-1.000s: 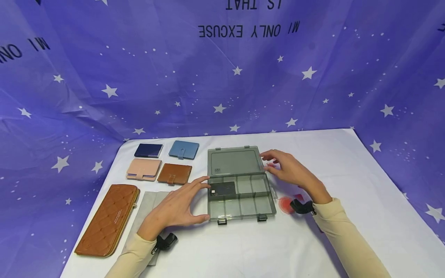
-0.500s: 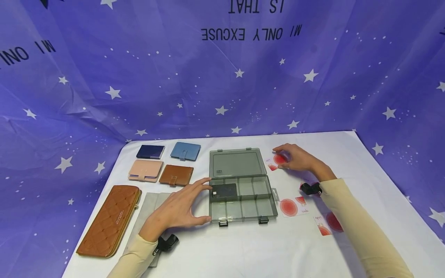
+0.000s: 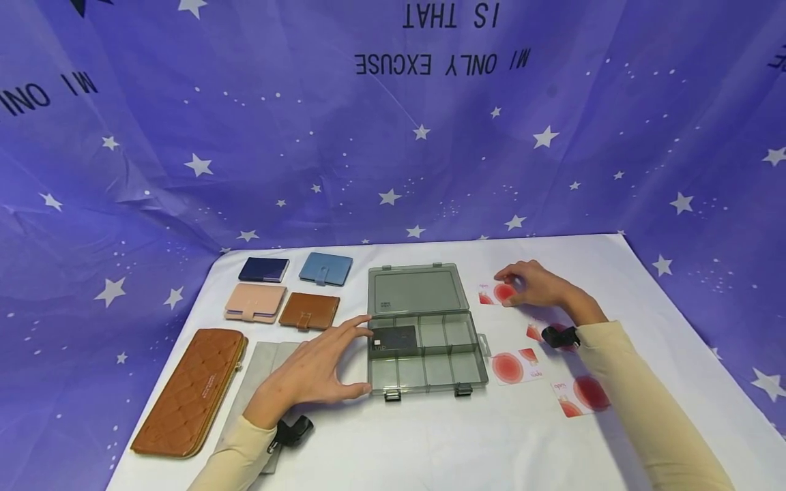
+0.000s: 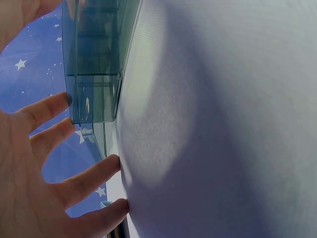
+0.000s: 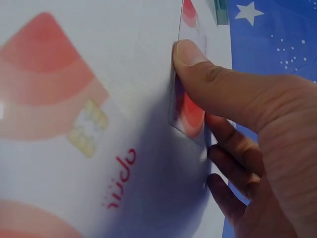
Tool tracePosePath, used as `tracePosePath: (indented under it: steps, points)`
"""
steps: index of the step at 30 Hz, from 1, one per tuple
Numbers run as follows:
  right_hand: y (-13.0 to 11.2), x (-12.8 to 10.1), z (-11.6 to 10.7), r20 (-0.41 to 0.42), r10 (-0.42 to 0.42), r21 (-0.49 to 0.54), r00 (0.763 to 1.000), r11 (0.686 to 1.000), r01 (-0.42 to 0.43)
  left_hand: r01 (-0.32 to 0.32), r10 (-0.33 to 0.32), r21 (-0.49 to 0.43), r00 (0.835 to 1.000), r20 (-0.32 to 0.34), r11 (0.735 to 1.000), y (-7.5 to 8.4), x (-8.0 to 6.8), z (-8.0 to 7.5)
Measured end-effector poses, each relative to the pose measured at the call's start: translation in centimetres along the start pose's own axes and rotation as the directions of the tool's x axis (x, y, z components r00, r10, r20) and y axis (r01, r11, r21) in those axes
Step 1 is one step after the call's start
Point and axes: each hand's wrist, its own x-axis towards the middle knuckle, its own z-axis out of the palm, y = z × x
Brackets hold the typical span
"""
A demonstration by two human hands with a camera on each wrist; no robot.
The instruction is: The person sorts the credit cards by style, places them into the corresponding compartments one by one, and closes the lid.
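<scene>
A translucent grey organizer box [image 3: 439, 367] lies with its lid [image 3: 417, 289] folded back. One black card with a chip [image 3: 399, 338] rests in its left part. My left hand [image 3: 310, 368] touches the box's left side, thumb at the front corner and fingers spread; in the left wrist view its fingers [image 4: 47, 111] look nearly straight. To the right of the lid, my right hand [image 3: 537, 285] pinches a red-and-white card [image 3: 491, 293] close over the tablecloth. The right wrist view has the thumb on the edge of this card [image 5: 192, 116], other fingers behind.
Two red-and-white cards, one nearer the box [image 3: 516, 367] and one nearer the sleeve [image 3: 580, 395], lie at right; another is partly hidden beneath the wrist camera [image 3: 560, 336]. Left stand several small card holders [image 3: 254, 301], a brown quilted wallet [image 3: 190, 392] and a grey flat piece [image 3: 248, 375].
My right hand has left the right edge of the lid and moved right to the back card, which has shifted slightly right. The left hand stays at the box.
</scene>
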Motion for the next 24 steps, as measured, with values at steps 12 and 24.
tracePosePath:
  steps: [12,24]
  points:
    - [-1.0,-2.2,0.3,-0.106,0.096,-0.036,0.990,0.994,-0.100,-0.007,0.007,0.005,1.000,-0.003,1.000,0.1,0.1,0.1]
    - [-5.2,-4.4,-0.3,-0.263,0.192,0.193,0.945,0.971,-0.144,-0.013,0.013,0.008,1.000,0.006,1.000,0.0,0.2,0.1]
